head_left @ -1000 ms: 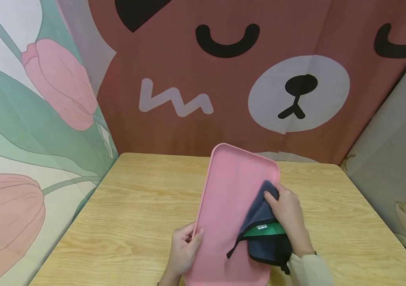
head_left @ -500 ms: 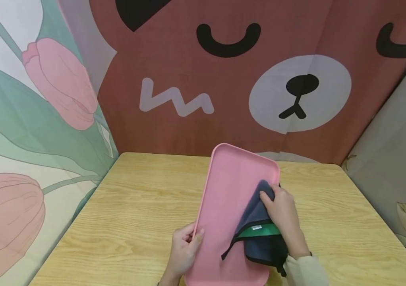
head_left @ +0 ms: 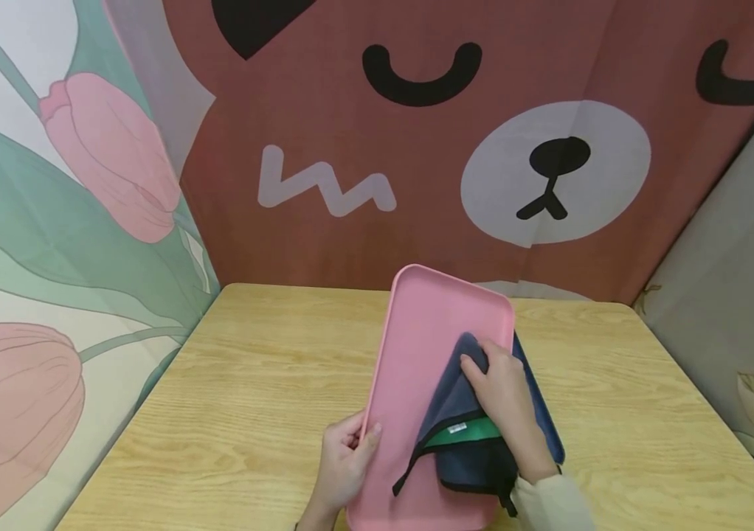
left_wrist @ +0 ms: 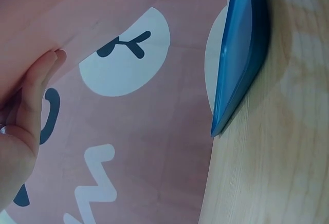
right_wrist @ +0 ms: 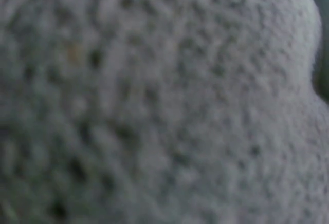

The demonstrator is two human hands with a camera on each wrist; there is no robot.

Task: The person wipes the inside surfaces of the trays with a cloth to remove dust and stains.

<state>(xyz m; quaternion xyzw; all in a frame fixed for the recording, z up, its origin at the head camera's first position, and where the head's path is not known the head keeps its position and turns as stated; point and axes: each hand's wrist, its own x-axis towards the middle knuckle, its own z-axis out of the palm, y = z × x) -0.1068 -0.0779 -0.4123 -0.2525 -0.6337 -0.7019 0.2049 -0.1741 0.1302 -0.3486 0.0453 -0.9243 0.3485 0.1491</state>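
Observation:
A pink rectangular tray (head_left: 430, 317) is held up at a tilt above the table, its inner face toward me. My left hand (head_left: 344, 461) grips its left rim, thumb on the inside. Against the tray's right part, my right hand (head_left: 510, 394) holds a dark blue cloth (head_left: 446, 398) with black edging, a green band and a small white label. In the left wrist view the left hand's fingers (left_wrist: 36, 85) lie against the pink tray's underside (left_wrist: 77, 18). Blurred grey fabric (right_wrist: 154, 106) fills the right wrist view.
A blue tray (head_left: 550, 424) lies on the wooden table (head_left: 237, 398), partly hidden behind the pink tray and right arm; the left wrist view shows its side (left_wrist: 244, 54). A curtain with a bear print (head_left: 324, 251) hangs behind the table, and printed curtains flank both sides.
My right hand has slid left across the pink tray with the cloth, uncovering part of the blue tray behind. The left hand and the pink tray have hardly moved.

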